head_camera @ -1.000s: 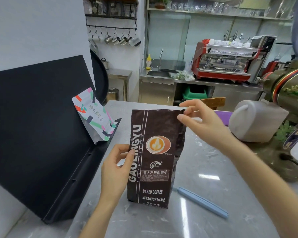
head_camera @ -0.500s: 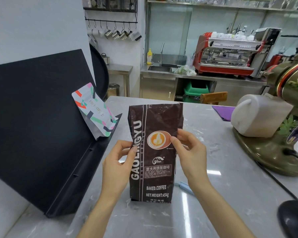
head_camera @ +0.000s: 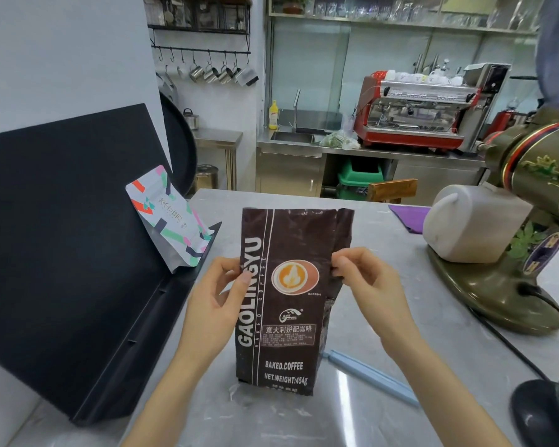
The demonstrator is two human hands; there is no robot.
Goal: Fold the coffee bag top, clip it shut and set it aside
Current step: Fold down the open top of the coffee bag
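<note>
A dark brown coffee bag (head_camera: 288,304) with white lettering stands upright on the grey marble counter (head_camera: 384,272), its flat top unfolded. My left hand (head_camera: 217,298) pinches the bag's left edge at mid-height. My right hand (head_camera: 368,285) pinches the right edge at about the same height. A long light-blue bag clip (head_camera: 371,377) lies flat on the counter just right of the bag's base, partly hidden behind it.
A black angled stand (head_camera: 78,253) fills the left, with a colourful white pouch (head_camera: 171,217) leaning on it. A green-bronze coffee grinder (head_camera: 513,253) with a white container (head_camera: 471,221) stands at the right, its cable trailing forward. A purple cloth (head_camera: 409,216) lies behind.
My right hand came down from the bag's top corner to its right edge at mid-height, and now pinches it. The left hand has shifted up the left edge.
</note>
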